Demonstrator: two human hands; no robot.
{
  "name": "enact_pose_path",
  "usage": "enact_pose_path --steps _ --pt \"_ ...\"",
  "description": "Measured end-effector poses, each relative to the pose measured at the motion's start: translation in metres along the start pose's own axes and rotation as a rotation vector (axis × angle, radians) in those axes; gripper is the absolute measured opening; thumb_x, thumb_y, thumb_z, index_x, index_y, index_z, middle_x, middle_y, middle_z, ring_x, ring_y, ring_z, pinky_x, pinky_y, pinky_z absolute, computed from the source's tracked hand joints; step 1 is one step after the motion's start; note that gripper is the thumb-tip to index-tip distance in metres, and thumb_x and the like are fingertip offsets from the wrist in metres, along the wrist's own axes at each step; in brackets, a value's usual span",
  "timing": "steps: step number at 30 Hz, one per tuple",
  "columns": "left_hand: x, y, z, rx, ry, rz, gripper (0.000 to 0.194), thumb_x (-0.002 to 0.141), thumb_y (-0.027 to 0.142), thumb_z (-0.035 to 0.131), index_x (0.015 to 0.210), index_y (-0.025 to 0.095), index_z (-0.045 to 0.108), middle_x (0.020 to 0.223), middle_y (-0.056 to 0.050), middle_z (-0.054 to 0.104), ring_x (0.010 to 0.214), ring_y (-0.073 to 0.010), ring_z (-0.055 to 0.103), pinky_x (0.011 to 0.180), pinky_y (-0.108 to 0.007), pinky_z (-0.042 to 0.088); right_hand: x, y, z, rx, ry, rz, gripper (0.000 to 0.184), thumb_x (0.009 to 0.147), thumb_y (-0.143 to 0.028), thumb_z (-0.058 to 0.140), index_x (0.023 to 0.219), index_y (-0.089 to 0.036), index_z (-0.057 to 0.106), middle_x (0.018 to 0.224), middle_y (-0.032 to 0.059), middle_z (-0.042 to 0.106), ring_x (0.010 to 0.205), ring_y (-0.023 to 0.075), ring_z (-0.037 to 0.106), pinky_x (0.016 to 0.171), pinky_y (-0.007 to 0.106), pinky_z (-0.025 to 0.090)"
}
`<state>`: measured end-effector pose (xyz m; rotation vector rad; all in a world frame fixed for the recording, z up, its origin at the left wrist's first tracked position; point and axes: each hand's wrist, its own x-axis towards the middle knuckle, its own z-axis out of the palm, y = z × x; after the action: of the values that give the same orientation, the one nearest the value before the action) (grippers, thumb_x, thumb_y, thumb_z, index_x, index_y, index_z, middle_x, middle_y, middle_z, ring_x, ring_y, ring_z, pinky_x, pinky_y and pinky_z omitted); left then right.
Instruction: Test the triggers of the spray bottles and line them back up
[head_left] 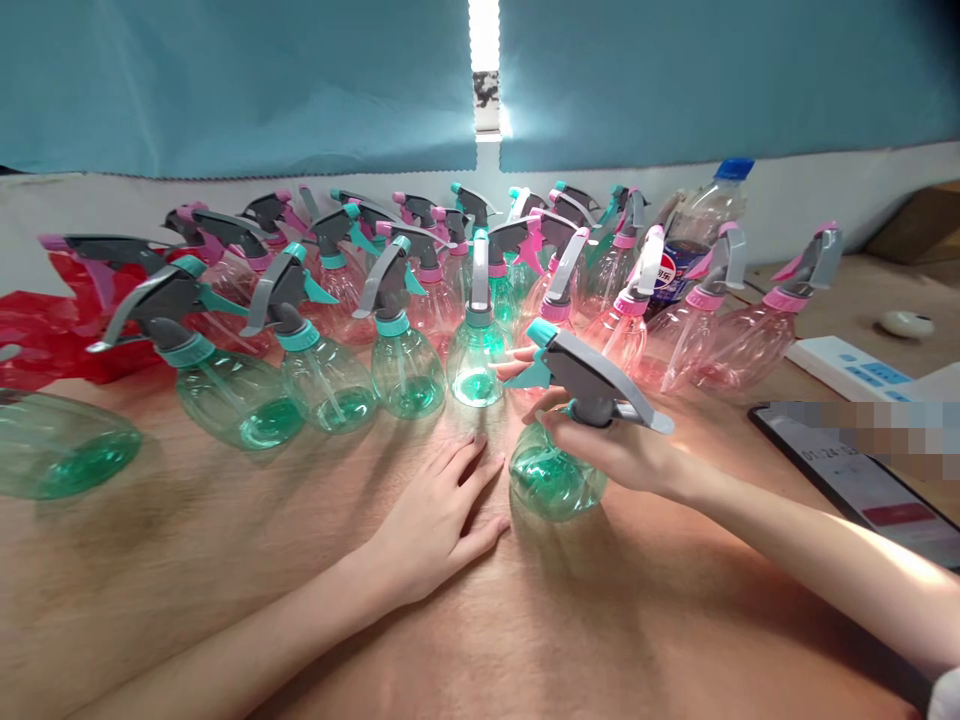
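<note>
My right hand [600,440] is wrapped round the neck of a green spray bottle [559,480] with a grey and teal trigger head, which stands upright on the wooden table [360,640]. The bottle's neck is partly hidden by my fingers. Just left of it, my left hand [442,520] lies flat on the tabletop, fingers spread, holding nothing. Beyond both hands stand more green spray bottles, the nearest being a green bottle [478,360] in the middle and another green bottle [407,370] beside it.
Several pink spray bottles [750,340] stand at the back and right. A bottle body [60,445] lies at the far left near red plastic [45,320]. On the right are a phone [855,470], a power strip [847,365] and a blue-capped drink bottle [705,220]. A blue curtain [240,80] hangs behind.
</note>
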<state>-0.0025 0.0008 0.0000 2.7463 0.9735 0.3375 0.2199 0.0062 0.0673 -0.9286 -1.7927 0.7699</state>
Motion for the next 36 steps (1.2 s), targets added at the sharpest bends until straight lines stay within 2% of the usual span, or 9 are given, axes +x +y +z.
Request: enact_pose_path --steps 3,8,14,18,22,25,30,36 --pt "0.001 0.001 0.0 0.009 -0.014 -0.004 0.052 0.095 0.044 0.051 0.137 0.014 0.05 0.146 -0.018 0.042 0.136 -0.0348 0.036 0.111 -0.056 0.031 0.0 0.0 0.001 0.032 0.024 -0.01 0.048 0.069 -0.006 0.048 0.11 -0.026 0.063 0.119 0.0042 0.062 0.095 0.0189 0.063 0.071 0.029 0.054" --pt "0.002 0.002 0.0 0.018 -0.022 -0.008 0.053 0.095 0.044 0.05 0.138 0.013 0.049 0.147 -0.019 0.041 0.137 -0.0344 0.035 0.112 -0.056 0.029 0.0 0.0 0.0 0.012 0.012 -0.008 0.048 0.067 -0.006 0.047 0.11 -0.024 0.062 0.111 0.0039 0.065 0.069 0.0127 0.06 0.063 0.028 0.051" --pt "0.002 0.002 -0.001 0.042 -0.028 -0.005 0.053 0.094 0.044 0.051 0.137 0.013 0.05 0.146 -0.019 0.042 0.137 -0.0347 0.035 0.112 -0.056 0.03 0.001 0.002 -0.002 -0.028 -0.001 -0.005 0.05 0.069 -0.009 0.049 0.115 -0.025 0.061 0.1 0.0018 0.065 0.059 0.0099 0.052 0.059 0.025 0.047" --pt "0.002 0.001 -0.001 0.041 -0.028 -0.004 0.054 0.095 0.044 0.05 0.138 0.011 0.049 0.146 -0.021 0.041 0.137 -0.0351 0.035 0.112 -0.056 0.029 0.003 0.0 -0.001 -0.032 0.006 0.025 0.046 0.066 -0.009 0.048 0.108 -0.022 0.06 0.091 0.0012 0.063 0.055 0.0092 0.049 0.057 0.026 0.046" --pt "0.001 0.001 0.0 0.034 -0.023 -0.001 0.054 0.096 0.044 0.048 0.139 0.012 0.048 0.146 -0.02 0.041 0.137 -0.0348 0.035 0.111 -0.057 0.029 0.005 -0.005 0.001 0.037 0.02 0.032 0.037 0.065 -0.012 0.045 0.098 -0.022 0.058 0.095 0.0027 0.064 0.068 0.0128 0.059 0.059 0.026 0.049" --pt "0.001 0.0 0.0 0.032 -0.021 0.001 0.053 0.096 0.044 0.048 0.139 0.012 0.047 0.147 -0.02 0.04 0.137 -0.0345 0.034 0.112 -0.057 0.029 0.006 -0.008 0.001 0.076 0.04 0.039 0.03 0.064 -0.013 0.046 0.092 -0.022 0.054 0.089 0.0026 0.063 0.08 0.0169 0.064 0.062 0.027 0.052" --pt "0.0 -0.001 0.0 0.016 -0.02 0.0 0.053 0.096 0.044 0.049 0.139 0.013 0.048 0.147 -0.02 0.04 0.137 -0.0348 0.035 0.111 -0.057 0.03 0.005 -0.008 -0.001 0.018 0.055 0.047 0.022 0.063 -0.009 0.049 0.081 -0.022 0.05 0.084 0.0012 0.061 0.078 0.0174 0.063 0.06 0.027 0.052" --pt "0.001 0.0 0.001 0.025 -0.023 0.0 0.053 0.096 0.044 0.049 0.138 0.012 0.049 0.147 -0.02 0.041 0.137 -0.035 0.035 0.112 -0.056 0.03 0.005 -0.003 0.0 0.003 0.021 0.001 0.025 0.068 -0.009 0.051 0.089 -0.022 0.055 0.091 0.0022 0.064 0.085 0.0197 0.064 0.069 0.032 0.055"
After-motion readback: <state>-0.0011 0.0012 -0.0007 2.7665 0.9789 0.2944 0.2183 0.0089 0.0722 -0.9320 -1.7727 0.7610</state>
